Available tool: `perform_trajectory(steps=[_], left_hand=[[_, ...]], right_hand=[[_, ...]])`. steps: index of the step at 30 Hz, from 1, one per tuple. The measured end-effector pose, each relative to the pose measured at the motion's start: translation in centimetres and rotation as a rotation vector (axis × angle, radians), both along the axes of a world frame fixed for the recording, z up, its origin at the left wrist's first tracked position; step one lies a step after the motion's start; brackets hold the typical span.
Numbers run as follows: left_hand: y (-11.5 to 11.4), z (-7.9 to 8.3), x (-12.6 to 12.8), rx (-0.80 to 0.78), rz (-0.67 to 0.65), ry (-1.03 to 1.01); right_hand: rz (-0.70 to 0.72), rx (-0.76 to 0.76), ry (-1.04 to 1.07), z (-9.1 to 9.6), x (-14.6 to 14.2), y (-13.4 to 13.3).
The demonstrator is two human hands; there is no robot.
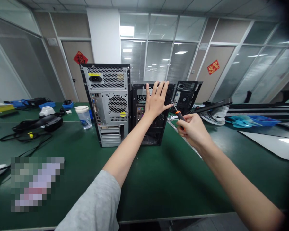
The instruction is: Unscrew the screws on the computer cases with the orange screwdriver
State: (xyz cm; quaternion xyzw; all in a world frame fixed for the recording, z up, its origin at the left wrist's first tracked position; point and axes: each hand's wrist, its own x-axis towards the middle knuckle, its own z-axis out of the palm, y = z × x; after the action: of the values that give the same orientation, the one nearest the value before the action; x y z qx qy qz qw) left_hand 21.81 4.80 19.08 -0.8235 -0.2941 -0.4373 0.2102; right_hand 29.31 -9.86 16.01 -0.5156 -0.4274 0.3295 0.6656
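My left hand [157, 98] is open, fingers spread, laid flat against the rear top of a small black computer case [151, 128] standing upright on the green table [159, 179]. My right hand [194, 130] is closed around a screwdriver [178, 114] with an orange and black handle, its thin shaft pointing up and left toward the black case's right edge. A taller silver-backed computer case [108, 102] stands just left of the black one. A third black case [186, 96] stands behind to the right.
A lidded plastic cup [83, 116] stands left of the silver case. Black cables and a dark device [38, 123] lie at the far left, with blue trays [47, 105] behind. A blue tray [260, 121], flat panels [272, 144] and a white fan [214, 115] sit at the right.
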Motion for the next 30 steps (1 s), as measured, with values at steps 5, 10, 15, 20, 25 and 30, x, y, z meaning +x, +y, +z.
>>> perform_trajectory(steps=[5,10,15,20,25,30], left_hand=[[0.1,-0.1,0.0,0.02,-0.011,-0.018],[0.3,-0.2,0.0,0.031,-0.041,-0.039],[0.3,-0.2,0.0,0.026,-0.048,-0.039],[0.4,-0.3,0.1,0.032,-0.049,-0.045],[0.4,-0.3,0.1,0.037,-0.032,-0.04],[0.3,-0.2,0.0,0.03,-0.02,-0.024]], right_hand=[[-0.524,-0.002,-0.688,-0.2,1.4,0.0],[-0.784,0.104,-1.185,-0.1,1.6,-0.6],[-0.897,0.012,-1.386,0.5,0.9,-1.9],[-0.833,0.07,-1.513,0.7,1.4,-2.1],[-0.794,0.076,-1.575,0.5,1.5,-1.8],[-0.827,0.026,-1.648,0.9,1.1,-1.9]])
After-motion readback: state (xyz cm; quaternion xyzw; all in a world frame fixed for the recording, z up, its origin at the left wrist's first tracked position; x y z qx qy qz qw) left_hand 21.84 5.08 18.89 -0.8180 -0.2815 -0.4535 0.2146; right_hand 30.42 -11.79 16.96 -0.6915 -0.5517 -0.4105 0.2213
